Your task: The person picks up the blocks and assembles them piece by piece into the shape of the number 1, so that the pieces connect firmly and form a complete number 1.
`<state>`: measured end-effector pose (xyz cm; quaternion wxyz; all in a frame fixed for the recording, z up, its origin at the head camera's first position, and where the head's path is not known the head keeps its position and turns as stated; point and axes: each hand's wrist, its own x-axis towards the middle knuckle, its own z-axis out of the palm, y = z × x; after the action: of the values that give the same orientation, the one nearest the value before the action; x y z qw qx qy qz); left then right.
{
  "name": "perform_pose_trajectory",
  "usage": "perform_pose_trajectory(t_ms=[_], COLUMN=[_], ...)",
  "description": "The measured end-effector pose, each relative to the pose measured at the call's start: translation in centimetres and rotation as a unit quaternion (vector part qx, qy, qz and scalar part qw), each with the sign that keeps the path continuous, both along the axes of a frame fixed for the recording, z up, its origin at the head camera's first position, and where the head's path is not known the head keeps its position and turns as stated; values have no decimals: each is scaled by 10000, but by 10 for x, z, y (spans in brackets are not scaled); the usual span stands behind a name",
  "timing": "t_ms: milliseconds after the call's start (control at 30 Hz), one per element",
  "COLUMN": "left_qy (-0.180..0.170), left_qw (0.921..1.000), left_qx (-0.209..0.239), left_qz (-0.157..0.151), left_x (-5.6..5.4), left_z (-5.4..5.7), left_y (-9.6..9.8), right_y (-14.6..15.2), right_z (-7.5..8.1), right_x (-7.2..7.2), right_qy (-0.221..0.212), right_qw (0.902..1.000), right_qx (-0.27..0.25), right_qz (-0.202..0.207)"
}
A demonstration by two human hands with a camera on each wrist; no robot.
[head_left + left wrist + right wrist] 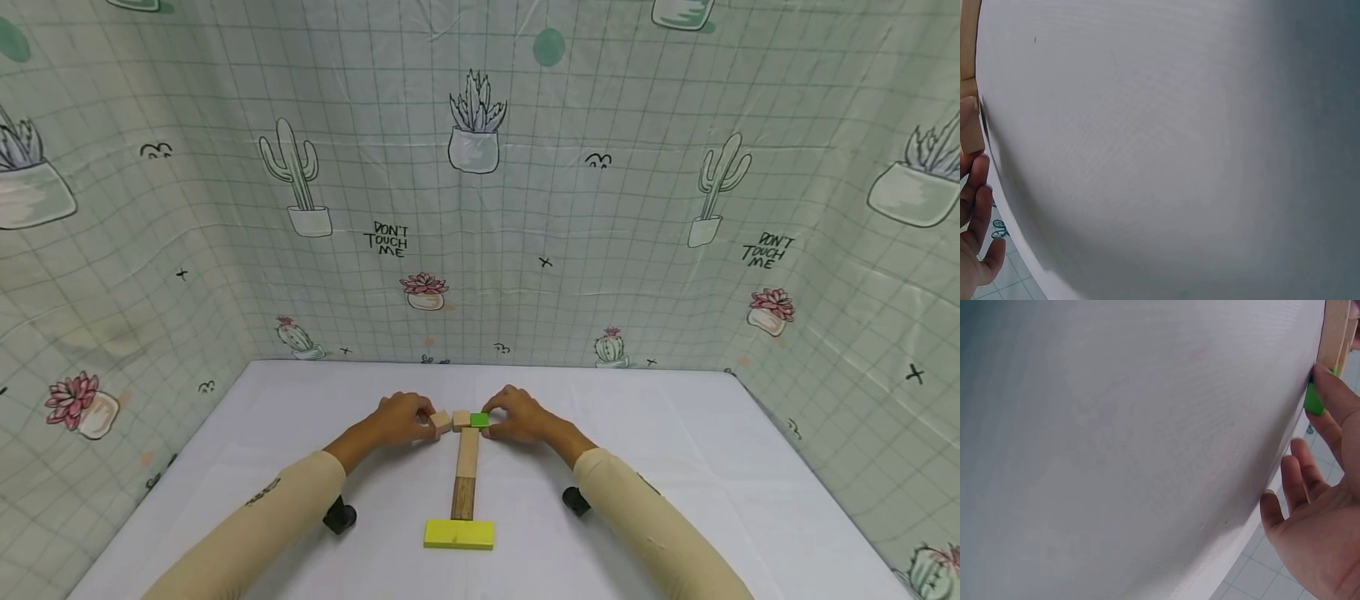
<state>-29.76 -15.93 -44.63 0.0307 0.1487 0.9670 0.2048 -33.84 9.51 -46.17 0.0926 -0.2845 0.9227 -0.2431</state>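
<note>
My left hand (405, 418) pinches a small pale wooden block (441, 422), tilted a little, at the left end of a short row. Beside it, a second pale wooden block (461, 419) sits against a green block (479, 419). Thumb and fingers of my right hand (521, 415) pinch that green block, also seen in the right wrist view (1314, 399). Below the row, a long light wooden block (468, 452) and a darker brown block (463, 498) run end to end down to a yellow block (458, 534) lying crosswise.
A white cloth covers the table (652, 433). Behind and at both sides hangs a gridded curtain (525, 208) printed with potted plants. Black wrist devices (341, 516) show beneath both forearms.
</note>
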Motion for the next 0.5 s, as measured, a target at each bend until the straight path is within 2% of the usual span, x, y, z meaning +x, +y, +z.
perform_pose_trajectory(t_ms=[500], left_qy=[-57], left_qw=[10000], left_qx=[14], left_qz=[-46], left_x=[1], left_z=[-2], left_y=[-2], right_y=[-1], right_z=[0], right_x=[0], right_qy=[-20], right_qw=[10000], right_qx=[-2], right_qz=[-67])
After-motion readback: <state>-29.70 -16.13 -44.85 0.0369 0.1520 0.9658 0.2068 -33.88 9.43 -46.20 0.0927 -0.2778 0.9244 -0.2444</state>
